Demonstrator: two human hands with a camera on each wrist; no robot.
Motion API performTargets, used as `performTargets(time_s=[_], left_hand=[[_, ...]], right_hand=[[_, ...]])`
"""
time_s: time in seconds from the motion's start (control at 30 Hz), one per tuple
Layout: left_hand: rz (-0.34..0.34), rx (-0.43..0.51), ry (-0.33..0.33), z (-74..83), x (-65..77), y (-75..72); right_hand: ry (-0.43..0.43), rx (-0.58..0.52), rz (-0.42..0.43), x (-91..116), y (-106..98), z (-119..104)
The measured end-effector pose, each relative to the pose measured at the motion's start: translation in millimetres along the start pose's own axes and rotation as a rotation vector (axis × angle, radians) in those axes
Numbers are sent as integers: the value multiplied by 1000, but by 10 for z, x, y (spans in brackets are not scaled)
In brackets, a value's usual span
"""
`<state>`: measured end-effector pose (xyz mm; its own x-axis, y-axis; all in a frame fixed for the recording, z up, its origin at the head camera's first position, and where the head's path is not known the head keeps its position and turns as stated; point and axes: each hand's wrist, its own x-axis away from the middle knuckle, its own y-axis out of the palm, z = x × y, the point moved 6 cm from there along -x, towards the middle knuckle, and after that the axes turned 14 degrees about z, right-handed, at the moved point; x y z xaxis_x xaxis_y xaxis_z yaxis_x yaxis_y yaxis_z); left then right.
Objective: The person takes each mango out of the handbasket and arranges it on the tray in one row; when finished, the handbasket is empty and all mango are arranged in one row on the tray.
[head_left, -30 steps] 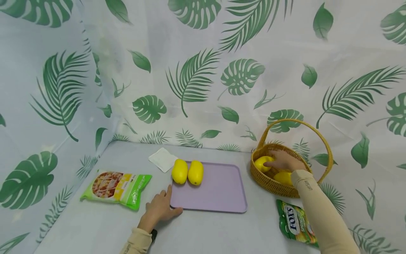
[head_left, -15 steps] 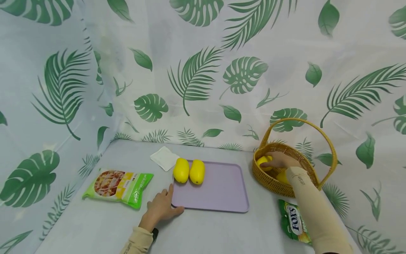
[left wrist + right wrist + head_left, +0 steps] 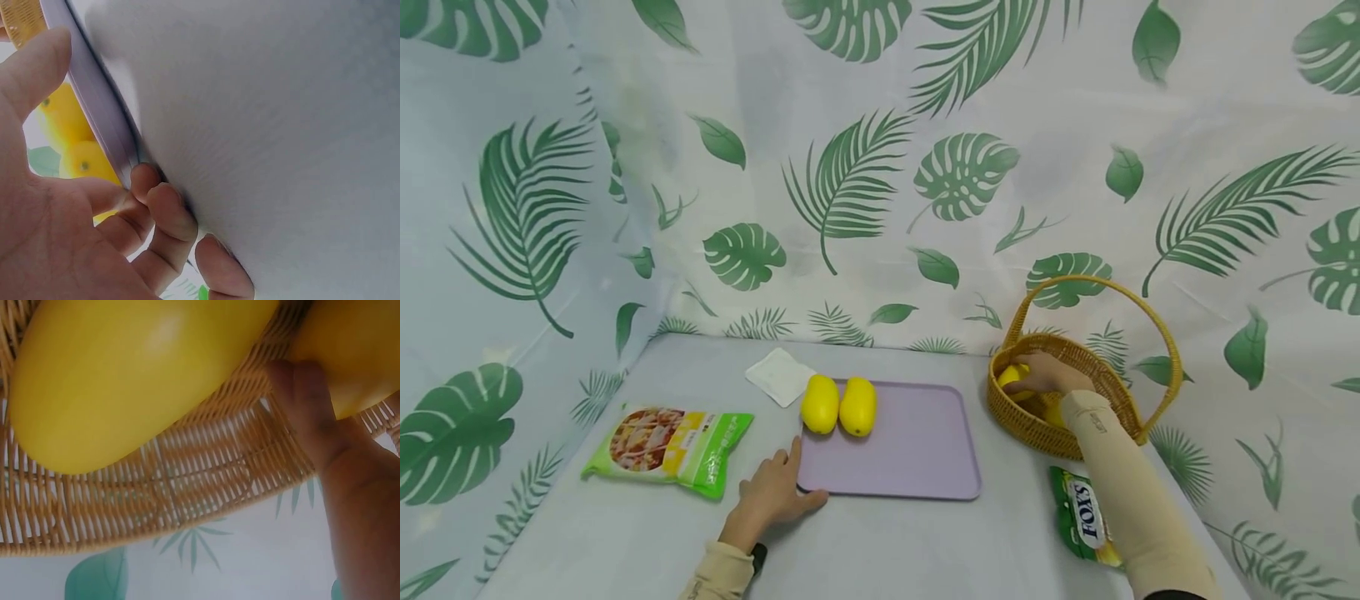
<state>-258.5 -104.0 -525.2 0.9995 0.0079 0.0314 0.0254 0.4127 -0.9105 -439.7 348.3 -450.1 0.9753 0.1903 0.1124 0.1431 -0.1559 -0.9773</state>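
My left hand (image 3: 770,492) rests at the near left corner of a lilac tray (image 3: 917,442), index finger along its left side and thumb at its front edge. In the left wrist view the thumb lies against the tray's rim (image 3: 103,106). Two yellow mangoes (image 3: 820,406) lie side by side on the tray's far left part. My right hand (image 3: 1050,372) reaches into a wicker basket (image 3: 1037,435) and grips a yellow mango (image 3: 1011,377). In the right wrist view its fingers touch that mango (image 3: 356,350), while another mango (image 3: 125,381) lies beside it.
A green bag with a food picture (image 3: 670,446) lies on the left. Behind the tray is a white square packet (image 3: 777,377). A green FOX'S bag (image 3: 1078,517) lies below the basket, partly under the right forearm. The basket's tall handle (image 3: 1157,325) arches over its right part.
My right hand has settled lower and farther left in the basket, closing round the mango there. My left hand stays at the tray's corner. The head view has shifted slightly.
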Motion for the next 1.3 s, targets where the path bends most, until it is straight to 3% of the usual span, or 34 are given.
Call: performTargets(time_s=[0.53, 0.87, 1.3], left_hand=[[5, -16, 9, -40, -26, 11], [6, -8, 14, -22, -22, 28], [-1, -11, 7, -23, -20, 41]], right_hand=[[-28, -62, 66, 179, -189, -48], [-15, -83, 166, 357, -346, -44], [-103, -167, 267, 588, -400, -300]])
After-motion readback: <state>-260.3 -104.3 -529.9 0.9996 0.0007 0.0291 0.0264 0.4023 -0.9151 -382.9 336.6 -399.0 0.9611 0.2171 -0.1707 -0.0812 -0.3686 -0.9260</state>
